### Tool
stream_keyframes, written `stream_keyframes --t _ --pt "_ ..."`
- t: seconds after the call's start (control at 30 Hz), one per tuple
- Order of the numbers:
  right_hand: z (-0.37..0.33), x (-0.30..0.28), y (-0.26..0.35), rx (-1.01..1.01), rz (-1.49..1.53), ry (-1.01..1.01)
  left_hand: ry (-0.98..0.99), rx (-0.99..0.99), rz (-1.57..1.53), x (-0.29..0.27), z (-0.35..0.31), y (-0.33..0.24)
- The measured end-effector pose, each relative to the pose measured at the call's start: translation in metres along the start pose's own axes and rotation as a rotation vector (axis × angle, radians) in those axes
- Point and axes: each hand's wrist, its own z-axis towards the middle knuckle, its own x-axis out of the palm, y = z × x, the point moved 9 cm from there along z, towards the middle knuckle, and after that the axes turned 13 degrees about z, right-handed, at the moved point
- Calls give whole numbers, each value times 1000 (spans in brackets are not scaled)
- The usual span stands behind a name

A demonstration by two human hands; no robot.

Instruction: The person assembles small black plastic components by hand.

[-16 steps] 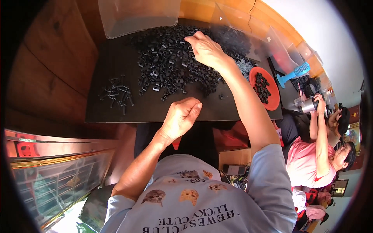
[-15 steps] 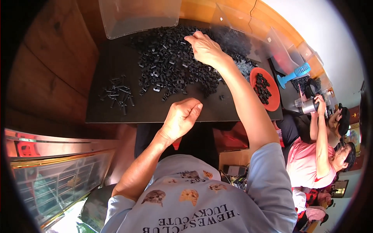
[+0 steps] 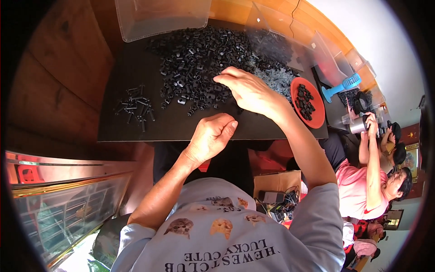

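My left hand [image 3: 212,137] is closed in a fist, thumb on top, just above the table's near edge. What it holds, if anything, is hidden. Over the near side of a heap of small black plastic parts [image 3: 192,63], my right hand [image 3: 251,90] has its fingers drawn together in a pinch. No object can be made out between those fingertips. Slim dark screw-like pieces [image 3: 136,106] lie in a loose cluster at the left. Beside the black heap, partly behind my right hand, is a pile of small light-grey parts [image 3: 274,77].
An orange-red plate [image 3: 320,106] with dark lumps stands at the right of the black table [image 3: 170,129]. Clear plastic bins [image 3: 163,20] line the back. A blue handheld fan [image 3: 342,88] stands past the plate. On the right, a person in pink [image 3: 362,192] holds a silver container [image 3: 358,125].
My right hand has moved from the far side of the black heap back toward me, nearer my left hand. The left fist has stayed almost still.
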Motion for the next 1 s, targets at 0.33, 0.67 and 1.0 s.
stream_keyframes --t 0.33,0.67,1.0 --pt "-17 25 -15 72 -239 -124 -27 120 -26 -1 -6 -10" --pt "36 1 -69 310 -284 -132 -27 111 31 1 -5 -8" --pt "-13 -3 -25 92 -83 -200 -25 80 63 -1 -4 -12"
